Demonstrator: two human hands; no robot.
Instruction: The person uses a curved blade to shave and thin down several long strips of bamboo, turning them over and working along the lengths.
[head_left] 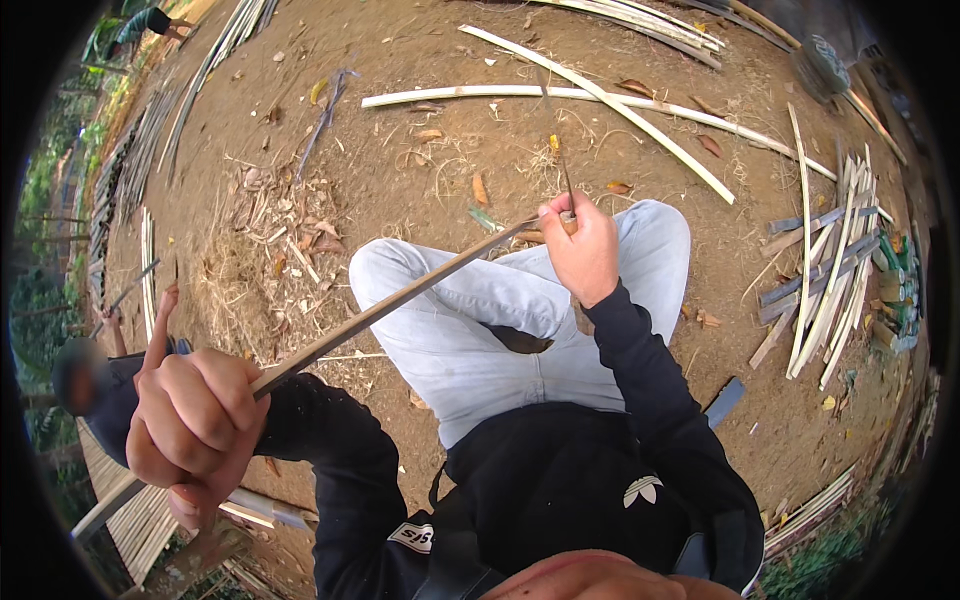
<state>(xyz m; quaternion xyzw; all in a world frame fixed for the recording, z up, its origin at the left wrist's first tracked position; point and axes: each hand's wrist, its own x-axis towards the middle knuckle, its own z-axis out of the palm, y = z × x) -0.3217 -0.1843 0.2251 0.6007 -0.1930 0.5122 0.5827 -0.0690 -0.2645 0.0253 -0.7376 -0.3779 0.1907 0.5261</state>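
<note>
1. The bamboo strip lies slanted above the person's lap, its long axis going from lower left to upper right.
2. The left hand has its fingers closed tightly around the strip's lower end.
3. The right hand has its fingers wrapped around a knife, which meets the strip's upper end.

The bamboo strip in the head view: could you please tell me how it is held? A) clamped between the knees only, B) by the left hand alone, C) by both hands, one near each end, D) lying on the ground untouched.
C: the left hand grips the bamboo strip low near its close end, and the right hand meets its far end, holding a thin blade there.
</note>
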